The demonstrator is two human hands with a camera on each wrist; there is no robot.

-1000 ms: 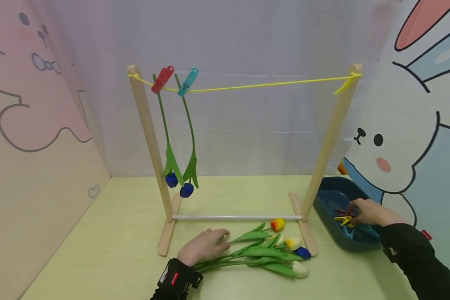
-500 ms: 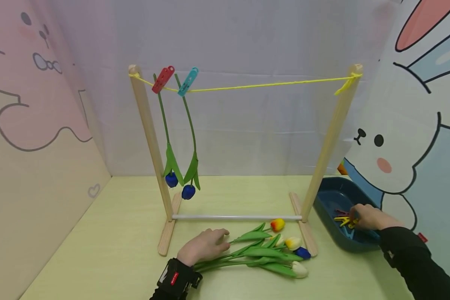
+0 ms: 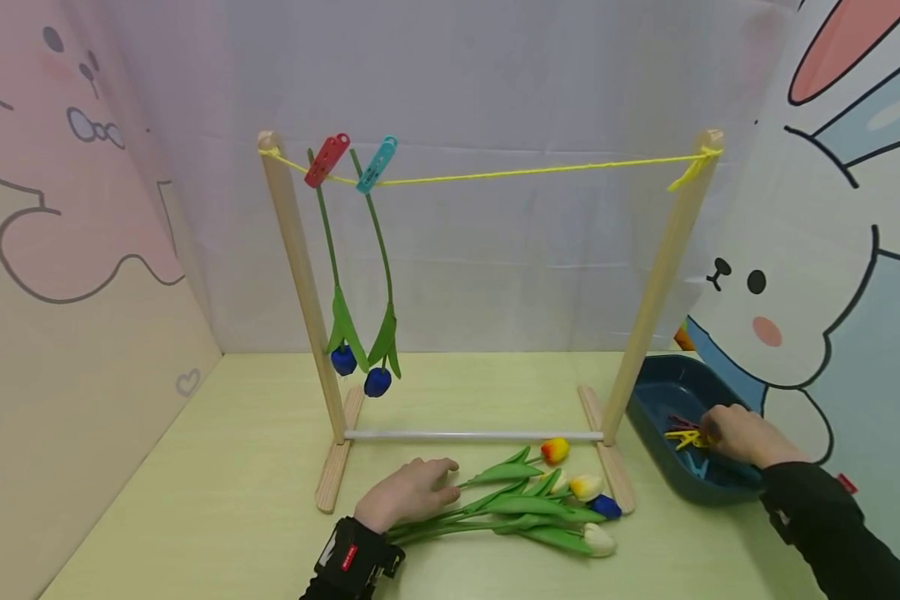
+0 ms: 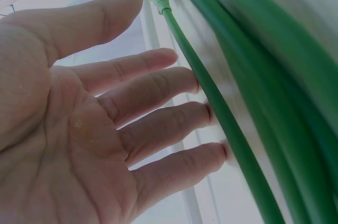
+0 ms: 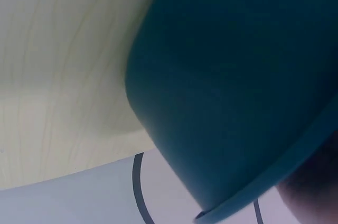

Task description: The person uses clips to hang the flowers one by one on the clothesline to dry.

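Note:
My left hand [image 3: 411,493] lies over the green stems of several tulips [image 3: 521,504] on the table, its fingers spread and loosely bent. In the left wrist view, the fingertips meet or nearly meet one thin stem [image 4: 219,108], and nothing is gripped. My right hand [image 3: 746,435] reaches into a dark blue basin [image 3: 671,367], at a yellow clothespin [image 3: 686,437]. Its fingertips are hidden, so whether they pinch the clothespin does not show. Blue and dark red clothespins lie close by. The right wrist view shows mostly the basin's outer wall [image 5: 211,92].
A wooden frame [image 3: 300,292] carries a yellow string [image 3: 517,172]. Two blue tulips [image 3: 377,382] hang head down from it by a red clothespin [image 3: 327,160] and a turquoise clothespin [image 3: 377,164]. A white rod [image 3: 472,435] joins the posts low down.
My right hand has shifted slightly within the basin, its fingers now drawn in more over the yellow clothespin. My left hand and the tulips on the table stay put.

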